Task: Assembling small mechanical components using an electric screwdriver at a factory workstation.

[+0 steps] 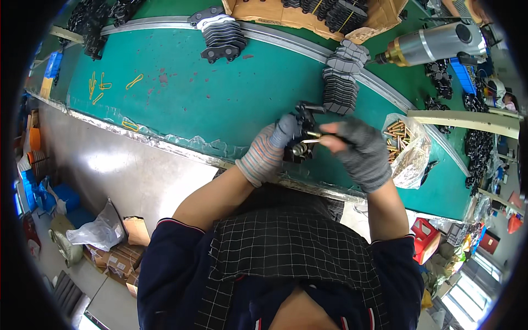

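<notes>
My left hand (267, 149), in a striped knit glove with a dark thumb, is closed around a black metal part that looks like a brake caliper (306, 114), near the front edge of the green bench. Opposite it, my right hand (362, 153) wears a dark grey glove with bare fingertips. Those fingertips pinch a slim brass-coloured pin (311, 141) against the side of the caliper. Whether the pin's far tip sits in a hole is hidden. A stack of brake pads (340, 91) stands just beyond my hands. Right of them lies a clear plastic bag (416, 162) of brass pins (396, 133).
A power driver (429, 47) points in from the upper right. Another brake pad stack (223, 37) lies by the metal rail (280, 37), with a cardboard box (385, 23) of pads behind. Yellow rubber bands (133, 81) lie leftward. Black parts (478, 140) pile at far right.
</notes>
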A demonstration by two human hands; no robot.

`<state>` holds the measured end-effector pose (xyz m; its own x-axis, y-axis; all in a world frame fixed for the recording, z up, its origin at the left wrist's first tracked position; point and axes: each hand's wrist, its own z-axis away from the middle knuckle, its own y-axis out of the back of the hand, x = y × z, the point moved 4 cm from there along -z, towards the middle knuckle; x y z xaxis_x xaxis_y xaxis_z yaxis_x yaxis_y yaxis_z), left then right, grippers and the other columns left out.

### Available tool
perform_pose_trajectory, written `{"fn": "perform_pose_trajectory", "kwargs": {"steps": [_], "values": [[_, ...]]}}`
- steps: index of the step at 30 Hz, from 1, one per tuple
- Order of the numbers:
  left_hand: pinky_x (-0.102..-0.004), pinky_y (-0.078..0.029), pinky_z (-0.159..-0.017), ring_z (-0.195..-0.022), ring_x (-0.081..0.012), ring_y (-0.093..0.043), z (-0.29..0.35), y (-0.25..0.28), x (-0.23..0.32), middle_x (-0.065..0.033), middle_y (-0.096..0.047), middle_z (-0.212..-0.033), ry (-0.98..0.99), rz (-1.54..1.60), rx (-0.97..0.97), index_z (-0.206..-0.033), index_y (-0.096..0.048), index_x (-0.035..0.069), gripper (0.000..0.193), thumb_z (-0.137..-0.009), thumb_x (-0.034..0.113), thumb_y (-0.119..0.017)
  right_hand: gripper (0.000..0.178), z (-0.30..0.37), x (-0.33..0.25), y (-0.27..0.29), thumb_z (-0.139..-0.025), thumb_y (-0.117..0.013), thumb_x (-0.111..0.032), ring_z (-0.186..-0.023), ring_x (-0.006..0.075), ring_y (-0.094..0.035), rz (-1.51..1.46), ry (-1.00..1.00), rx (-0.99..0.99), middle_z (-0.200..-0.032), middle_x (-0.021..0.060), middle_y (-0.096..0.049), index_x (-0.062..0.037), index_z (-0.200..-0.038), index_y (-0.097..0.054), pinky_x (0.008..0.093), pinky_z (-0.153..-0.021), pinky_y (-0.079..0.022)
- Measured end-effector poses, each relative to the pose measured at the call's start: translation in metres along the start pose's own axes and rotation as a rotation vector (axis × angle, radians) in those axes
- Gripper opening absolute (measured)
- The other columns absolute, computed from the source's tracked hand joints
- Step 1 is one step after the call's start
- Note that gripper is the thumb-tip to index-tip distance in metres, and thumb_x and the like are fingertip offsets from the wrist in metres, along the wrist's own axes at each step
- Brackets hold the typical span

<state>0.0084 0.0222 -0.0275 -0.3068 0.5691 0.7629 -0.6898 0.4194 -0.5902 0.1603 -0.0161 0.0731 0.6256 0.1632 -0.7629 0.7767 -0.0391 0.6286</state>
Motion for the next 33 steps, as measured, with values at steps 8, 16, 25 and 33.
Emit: {"fn": "perform_pose_trajectory", "kwargs": {"steps": [8,16,25,33], "values": [[-0.0314,-0.056,-0.067,-0.080,-0.0198,-0.066,0.000,-0.012,0.013,-0.0113,-0.063,-0.100,0.185,0.225,0.083,-0.114,-0.056,0.001,0.084,-0.074,0.075,-0.057,0.022,0.018,-0.009,-0.006,-0.075,-0.078,-0.015,-0.066,0.0202,-0.060,0.105,0.127,0.075,-0.075,0.0067,-0.063,-0.0063,-0.088,-0.063,0.0318,-0.059,-0.048],[-0.0278,-0.054,-0.064,-0.080,-0.0185,-0.066,0.002,-0.014,0.003,-0.0091,-0.064,-0.097,0.159,0.292,0.187,-0.114,-0.056,0.006,0.085,-0.071,0.079,-0.053,0.043,-0.014,-0.028,0.026,-0.076,-0.076,-0.036,-0.071,0.0231,-0.059,0.226,0.414,0.373,-0.081,0.0076,-0.058,-0.0075,-0.101,-0.056,0.0349,-0.066,-0.048],[-0.0310,-0.054,-0.061,-0.075,-0.0160,-0.065,-0.009,-0.006,0.000,-0.0051,-0.063,-0.094,0.299,0.395,0.008,-0.113,-0.055,0.011,0.084,-0.068,0.082,-0.054,0.073,-0.131,0.002,0.101,-0.078,-0.068,-0.049,-0.086,0.0259,-0.059,-0.602,0.032,0.265,-0.090,0.0126,-0.060,0.0001,-0.128,-0.047,0.0378,-0.072,-0.049],[-0.0307,-0.051,-0.056,-0.074,-0.0156,-0.064,-0.002,-0.007,0.008,-0.0045,-0.064,-0.094,0.376,0.432,0.114,-0.114,-0.055,0.011,0.087,-0.067,0.084,-0.051,0.076,-0.077,-0.024,0.010,-0.079,-0.063,-0.051,-0.063,0.0217,-0.054,-1.199,0.158,0.136,-0.081,0.0126,-0.058,-0.0038,-0.133,-0.040,0.0362,-0.056,-0.042]]}}
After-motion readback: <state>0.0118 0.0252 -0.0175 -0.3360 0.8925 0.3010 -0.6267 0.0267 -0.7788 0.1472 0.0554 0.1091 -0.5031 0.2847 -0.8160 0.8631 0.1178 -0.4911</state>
